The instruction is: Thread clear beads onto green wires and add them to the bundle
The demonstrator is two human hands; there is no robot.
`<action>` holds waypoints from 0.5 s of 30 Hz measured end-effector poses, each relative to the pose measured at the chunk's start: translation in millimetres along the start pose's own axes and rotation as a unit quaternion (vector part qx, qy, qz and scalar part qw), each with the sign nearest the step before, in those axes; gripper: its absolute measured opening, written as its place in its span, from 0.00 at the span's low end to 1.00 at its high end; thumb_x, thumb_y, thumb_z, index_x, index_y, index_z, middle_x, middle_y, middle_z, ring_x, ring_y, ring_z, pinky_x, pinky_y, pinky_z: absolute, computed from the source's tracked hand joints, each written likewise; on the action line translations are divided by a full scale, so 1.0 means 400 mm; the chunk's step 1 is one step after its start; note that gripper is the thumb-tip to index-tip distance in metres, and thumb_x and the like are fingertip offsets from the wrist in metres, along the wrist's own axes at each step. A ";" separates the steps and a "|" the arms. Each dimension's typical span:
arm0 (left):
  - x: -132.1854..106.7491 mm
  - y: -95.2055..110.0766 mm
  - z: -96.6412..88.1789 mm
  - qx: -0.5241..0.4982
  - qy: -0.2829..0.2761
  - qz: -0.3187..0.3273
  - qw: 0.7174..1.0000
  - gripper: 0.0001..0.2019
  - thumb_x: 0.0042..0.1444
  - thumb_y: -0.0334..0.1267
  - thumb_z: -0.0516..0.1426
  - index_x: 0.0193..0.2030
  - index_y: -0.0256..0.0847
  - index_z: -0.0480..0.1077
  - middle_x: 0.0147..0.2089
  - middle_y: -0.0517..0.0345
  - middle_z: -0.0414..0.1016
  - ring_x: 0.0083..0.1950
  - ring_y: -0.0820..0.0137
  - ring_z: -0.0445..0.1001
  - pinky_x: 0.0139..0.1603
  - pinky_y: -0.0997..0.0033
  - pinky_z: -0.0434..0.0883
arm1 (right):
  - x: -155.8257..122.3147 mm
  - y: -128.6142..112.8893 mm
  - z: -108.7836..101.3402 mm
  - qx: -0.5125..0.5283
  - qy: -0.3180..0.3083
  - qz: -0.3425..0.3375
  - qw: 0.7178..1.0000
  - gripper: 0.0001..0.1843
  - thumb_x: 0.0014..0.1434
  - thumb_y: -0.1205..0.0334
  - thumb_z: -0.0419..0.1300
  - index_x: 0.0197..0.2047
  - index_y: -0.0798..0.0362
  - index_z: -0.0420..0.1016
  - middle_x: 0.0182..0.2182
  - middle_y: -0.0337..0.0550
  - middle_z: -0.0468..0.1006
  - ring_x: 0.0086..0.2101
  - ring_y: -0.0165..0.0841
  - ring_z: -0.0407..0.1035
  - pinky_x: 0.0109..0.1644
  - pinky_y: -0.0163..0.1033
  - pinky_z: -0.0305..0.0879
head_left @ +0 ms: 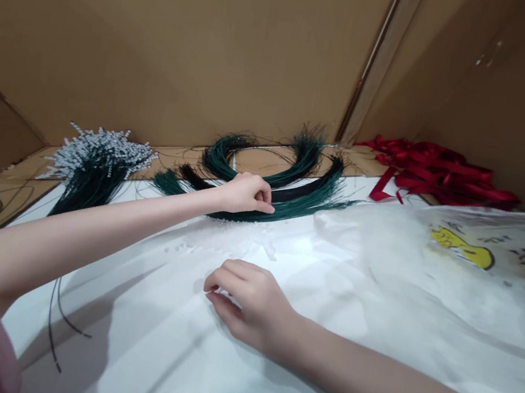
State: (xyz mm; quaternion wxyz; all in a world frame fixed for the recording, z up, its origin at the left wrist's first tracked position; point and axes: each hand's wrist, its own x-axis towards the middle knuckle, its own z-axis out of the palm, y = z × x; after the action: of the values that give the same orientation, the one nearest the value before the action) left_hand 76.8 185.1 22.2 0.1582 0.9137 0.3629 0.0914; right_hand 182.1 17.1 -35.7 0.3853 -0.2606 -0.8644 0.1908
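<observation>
My left hand reaches across to the dark green wires. Its thumb and fingers are pinched together over the front of that bundle, and I take them to be on a wire, though the tips hide it. Closer to me, my right hand rests above the white surface with thumb and forefinger closed in a pinch. Whatever lies between those tips is too small to make out. Small white beads are scattered between the two hands. Behind my left hand curves a second green wire bundle.
A bunch of green stems with whitish beaded tips lies at the left. Two loose wires lie below my left forearm. Red ribbon is heaped at the back right, near a clear plastic bag with a yellow print. Brown cardboard walls stand behind.
</observation>
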 end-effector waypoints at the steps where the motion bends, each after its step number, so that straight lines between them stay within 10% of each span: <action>1: -0.002 0.002 0.003 0.006 -0.001 -0.003 1.000 0.09 0.55 0.41 0.63 0.34 0.36 0.77 0.29 0.56 0.80 0.33 0.68 0.78 0.36 0.72 0.66 | 0.000 0.000 0.000 0.000 0.000 0.001 1.000 0.07 0.60 0.73 0.54 0.37 0.54 0.70 0.31 0.43 0.75 0.31 0.33 0.68 0.35 0.36 0.64; 15: 0.001 0.016 0.004 0.079 -0.018 -0.024 0.996 0.08 0.58 0.38 0.57 0.34 0.37 0.75 0.29 0.57 0.78 0.35 0.65 0.74 0.51 0.59 0.57 | 0.003 -0.001 0.001 -0.017 -0.001 0.016 1.000 0.07 0.59 0.74 0.54 0.37 0.54 0.70 0.31 0.43 0.75 0.32 0.33 0.68 0.36 0.36 0.64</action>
State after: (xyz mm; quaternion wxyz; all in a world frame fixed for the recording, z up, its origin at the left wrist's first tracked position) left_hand 81.5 180.5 22.9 0.0944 0.9161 0.3875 0.0421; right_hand 181.0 17.5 -35.0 0.3772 -0.2808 -0.8634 0.1828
